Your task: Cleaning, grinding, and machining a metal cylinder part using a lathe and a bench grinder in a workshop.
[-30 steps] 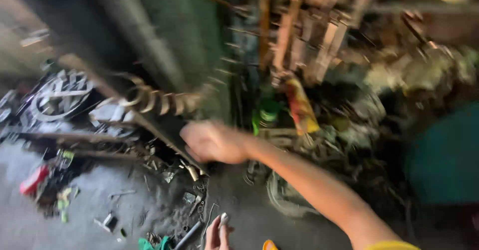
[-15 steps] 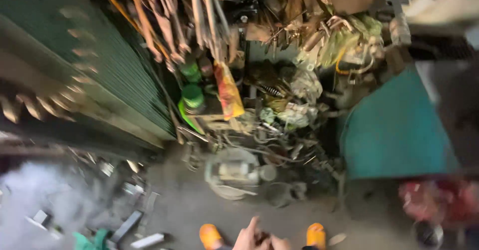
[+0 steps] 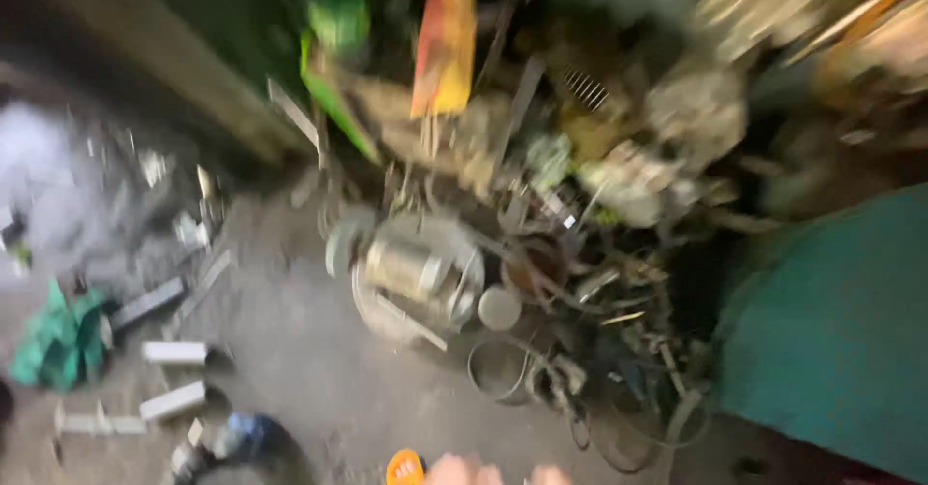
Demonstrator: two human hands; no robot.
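A: What changed?

B: My arm has dropped out of frame. Only fingertips show at the bottom edge; can't tell open or closed. Nearest part: round metal motor housing on the concrete floor.

A: Obstructions?

B: Tangled scrap pile behind it, wire ring beside, teal sheet to the right.

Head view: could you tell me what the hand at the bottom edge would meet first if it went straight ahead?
Only the blurred tips of the hand show. Ahead lies bare floor, then probably the metal ring before the scrap pile; depth is unclear.
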